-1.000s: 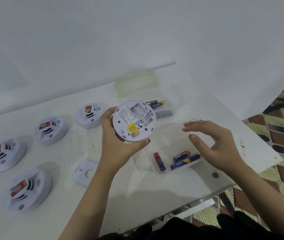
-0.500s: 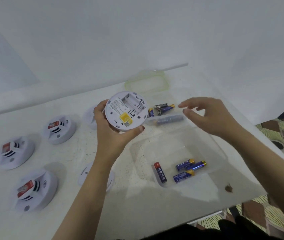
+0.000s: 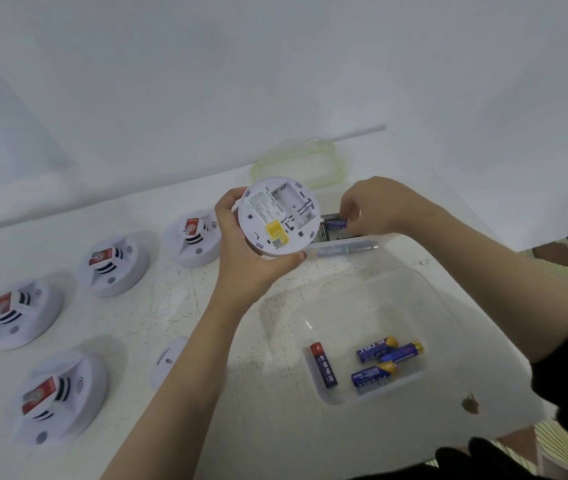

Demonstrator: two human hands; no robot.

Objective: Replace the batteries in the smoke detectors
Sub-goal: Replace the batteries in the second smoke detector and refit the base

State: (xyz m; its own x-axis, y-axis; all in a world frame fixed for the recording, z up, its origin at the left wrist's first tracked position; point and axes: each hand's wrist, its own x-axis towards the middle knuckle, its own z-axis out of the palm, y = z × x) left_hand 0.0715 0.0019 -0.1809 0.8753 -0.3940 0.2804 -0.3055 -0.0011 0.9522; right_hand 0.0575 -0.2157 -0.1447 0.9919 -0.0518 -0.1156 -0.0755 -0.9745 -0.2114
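Head view: round white plastic smoke detector (image 3: pixel 280 216) is held up off the counter in my left hand (image 3: pixel 246 258), underside toward me. My fingers curl round its far rim and my thumb is on the near edge. Its battery bay is uncovered and bare, with a yellow sticker just below it.

My right hand (image 3: pixel 376 209), just right of the detector, pinches a blue cylindrical battery (image 3: pixel 336 223) between thumb and fingers, at the far clear plastic tub (image 3: pixel 379 242). Whether the battery is lifted free of the tub I cannot tell.

Nearer me, a second clear plastic tub (image 3: pixel 431 296) contains one red-capped blue battery (image 3: pixel 324 365) and three blue-and-gold batteries (image 3: pixel 377 349). A clear lid with a green rim (image 3: pixel 339 168) lies flat behind the tubs.

Four more white smoke detectors (image 3: pixel 112 265) sit face up on the white counter (image 3: pixel 171 299) to the left, well apart from the tubs. A white cover plate (image 3: pixel 166 362) lies beside my left forearm, partly hidden.
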